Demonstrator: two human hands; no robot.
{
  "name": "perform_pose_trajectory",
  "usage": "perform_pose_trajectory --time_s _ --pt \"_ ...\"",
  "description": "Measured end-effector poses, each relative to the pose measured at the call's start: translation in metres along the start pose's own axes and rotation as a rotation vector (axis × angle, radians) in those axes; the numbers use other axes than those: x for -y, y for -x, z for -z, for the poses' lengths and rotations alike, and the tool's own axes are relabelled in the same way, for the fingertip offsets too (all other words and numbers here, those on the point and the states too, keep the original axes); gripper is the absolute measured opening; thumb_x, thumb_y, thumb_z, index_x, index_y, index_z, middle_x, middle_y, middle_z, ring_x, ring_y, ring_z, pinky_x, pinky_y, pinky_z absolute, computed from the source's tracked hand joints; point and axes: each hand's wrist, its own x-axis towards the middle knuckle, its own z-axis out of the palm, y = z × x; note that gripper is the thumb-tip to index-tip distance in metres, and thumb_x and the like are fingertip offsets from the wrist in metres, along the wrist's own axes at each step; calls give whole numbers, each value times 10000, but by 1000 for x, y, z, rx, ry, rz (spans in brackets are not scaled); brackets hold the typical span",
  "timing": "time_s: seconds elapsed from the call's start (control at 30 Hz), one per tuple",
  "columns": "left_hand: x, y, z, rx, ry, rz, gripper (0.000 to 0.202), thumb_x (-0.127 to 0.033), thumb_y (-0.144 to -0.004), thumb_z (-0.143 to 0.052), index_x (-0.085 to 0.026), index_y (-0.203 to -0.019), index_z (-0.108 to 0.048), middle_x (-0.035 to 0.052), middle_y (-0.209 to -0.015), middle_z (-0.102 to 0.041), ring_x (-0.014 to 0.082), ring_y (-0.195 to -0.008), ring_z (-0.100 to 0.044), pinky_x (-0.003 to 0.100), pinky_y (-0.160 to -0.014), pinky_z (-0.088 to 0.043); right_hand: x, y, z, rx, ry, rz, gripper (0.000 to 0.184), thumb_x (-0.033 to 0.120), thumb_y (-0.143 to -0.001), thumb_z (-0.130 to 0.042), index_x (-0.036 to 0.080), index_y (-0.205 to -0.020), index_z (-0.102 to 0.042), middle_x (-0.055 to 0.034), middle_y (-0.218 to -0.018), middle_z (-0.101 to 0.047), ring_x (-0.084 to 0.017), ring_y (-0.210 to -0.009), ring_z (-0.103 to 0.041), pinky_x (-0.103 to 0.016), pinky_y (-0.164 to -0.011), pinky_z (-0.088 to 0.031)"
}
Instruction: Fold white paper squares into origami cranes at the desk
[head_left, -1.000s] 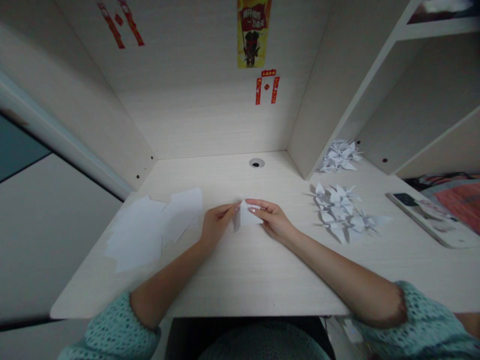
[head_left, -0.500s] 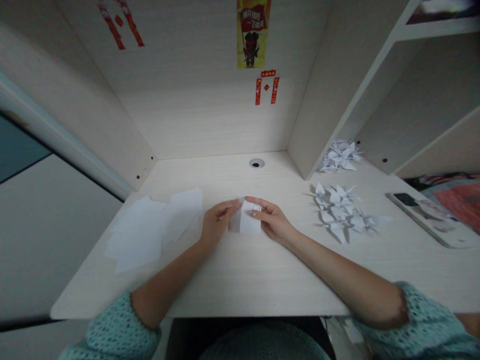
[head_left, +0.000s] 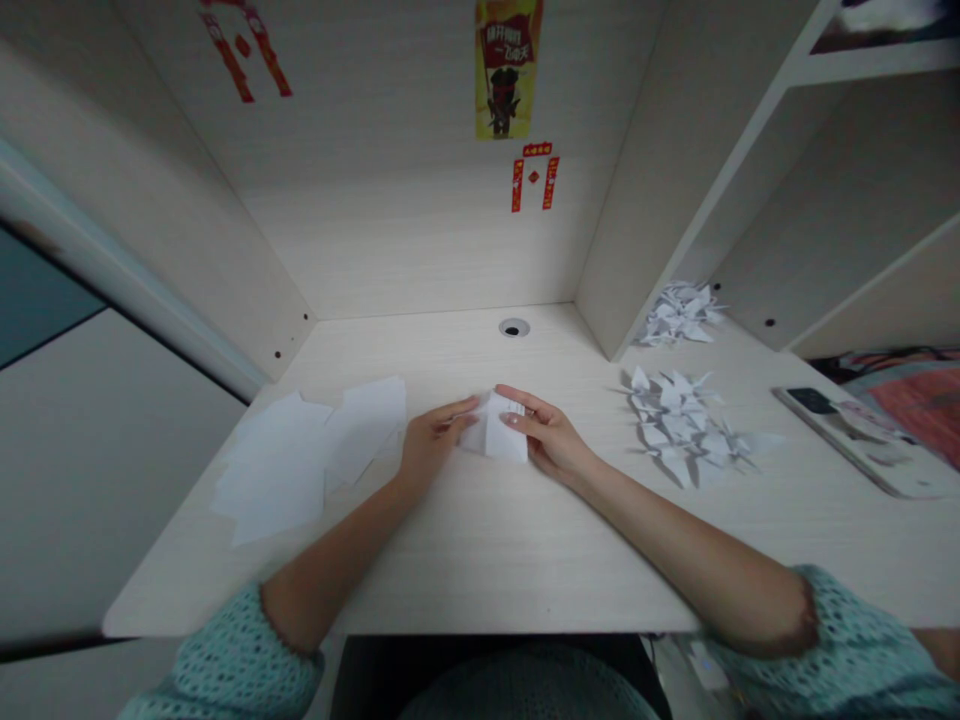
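A small folded white paper (head_left: 496, 435) lies at the middle of the pale wooden desk (head_left: 495, 540). My left hand (head_left: 429, 448) pinches its left edge with thumb and fingers. My right hand (head_left: 546, 436) grips its right side, fingers curled over the top of the fold. Both hands rest close to the desk surface.
Loose white paper sheets (head_left: 300, 455) lie to the left. Several folded paper cranes (head_left: 684, 425) sit to the right, more of them (head_left: 679, 313) in the shelf nook behind. A phone (head_left: 855, 438) lies at far right. A cable hole (head_left: 514, 327) is at the back.
The folded paper has opened out wider and lower between my hands; my right hand shifted slightly toward me. The rest is unchanged.
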Motion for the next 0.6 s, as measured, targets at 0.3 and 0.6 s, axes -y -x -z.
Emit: perform_pose_trajectory --time_s 0.3,0.6 --pt "-6 3 2 -135 -128 -116 276 -370 -818 -567 -244 -1023 -701 18 -1120 -680 200 -1100 -598 365 -1016 -421 -6 0 3 94 98 86 611 134 -569 -796 274 -1136 -618 2 -954 -697 -126 -790 -627 -260 -766 -484" --pt "-10 8 0 8 -151 -116 322 -399 -860 -498 -258 -1090 -673 5 -1156 -661 211 -1090 -602 344 -950 -467 -7 1 2 12 293 191 578 231 -604 -787 262 -1154 -610 32 -766 -657 -112 -656 -575 -240 -645 -457"
